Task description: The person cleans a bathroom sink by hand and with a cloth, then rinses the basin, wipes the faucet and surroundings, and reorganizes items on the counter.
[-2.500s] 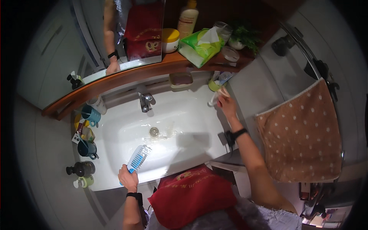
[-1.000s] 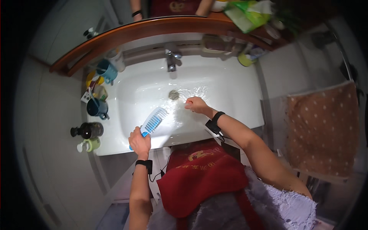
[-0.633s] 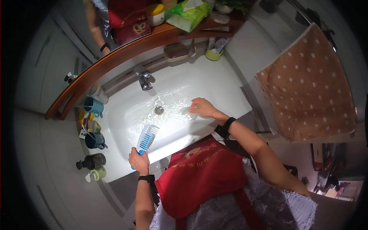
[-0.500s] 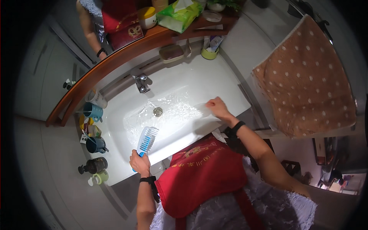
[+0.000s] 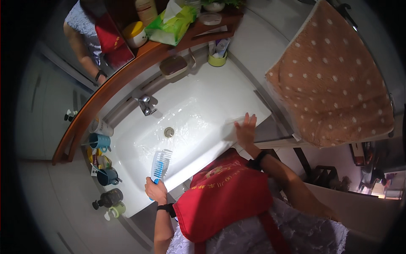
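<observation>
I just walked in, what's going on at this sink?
A person at a white sink has a pale, comb-like brush with blue teeth by its handle in the left hand, its toothed end over the basin's near side. The right hand is spread over the near right edge; the faint streak beside it is too blurred to identify. Water glistens around the drain.

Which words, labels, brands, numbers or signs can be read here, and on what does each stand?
Red apron: gold characters and emblem; I won't transcribe them.
White tumbler: print too small to read.
Beige bottle: label too small to read.
Green tissue pack: print unreadable.
Blue comb: no lettering visible.
</observation>
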{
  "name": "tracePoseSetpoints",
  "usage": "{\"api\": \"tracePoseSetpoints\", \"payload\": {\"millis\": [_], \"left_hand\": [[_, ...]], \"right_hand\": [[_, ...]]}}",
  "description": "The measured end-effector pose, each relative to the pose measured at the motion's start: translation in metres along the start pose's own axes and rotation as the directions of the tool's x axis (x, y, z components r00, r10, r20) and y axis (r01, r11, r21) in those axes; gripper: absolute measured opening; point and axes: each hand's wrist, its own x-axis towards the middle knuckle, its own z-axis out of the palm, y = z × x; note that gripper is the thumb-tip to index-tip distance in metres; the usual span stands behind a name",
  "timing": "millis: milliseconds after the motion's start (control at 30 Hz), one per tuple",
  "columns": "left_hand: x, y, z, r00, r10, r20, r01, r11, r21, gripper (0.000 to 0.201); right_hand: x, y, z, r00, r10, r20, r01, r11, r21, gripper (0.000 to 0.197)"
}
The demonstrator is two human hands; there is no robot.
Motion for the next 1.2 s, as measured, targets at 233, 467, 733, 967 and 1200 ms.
{"api": "tracePoseSetpoints", "payload": {"millis": [233,467,733,967,1200], "left_hand": [[-0.001,0.01,-0.002,0.999,-0.041,0.0,0.041,0.999,0.001,0.025],[0.002,0.009,-0.002,0.996,-0.078,0.035,0.077,0.997,0.024,0.028],[0.005,0.007,-0.003,0.993,-0.103,0.061,0.102,0.994,0.027,0.03],[-0.002,0.001,0.0,0.988,-0.131,0.083,0.128,0.991,0.035,0.03],[0.004,0.008,-0.003,0.99,-0.112,0.085,0.112,0.994,0.004,0.028]], "right_hand": [[0.045,0.025,0.014,0.978,-0.093,-0.185,0.035,0.954,-0.297,0.078],[0.116,0.042,-0.005,0.96,-0.196,0.201,0.248,0.927,-0.282,0.081],[0.199,0.004,0.034,0.762,-0.614,0.205,0.641,0.761,-0.101,0.08],[0.22,-0.111,0.086,0.47,-0.815,0.338,0.828,0.54,0.152,0.075],[0.221,-0.111,0.106,0.374,-0.851,0.367,0.904,0.423,0.059,0.071]]}}
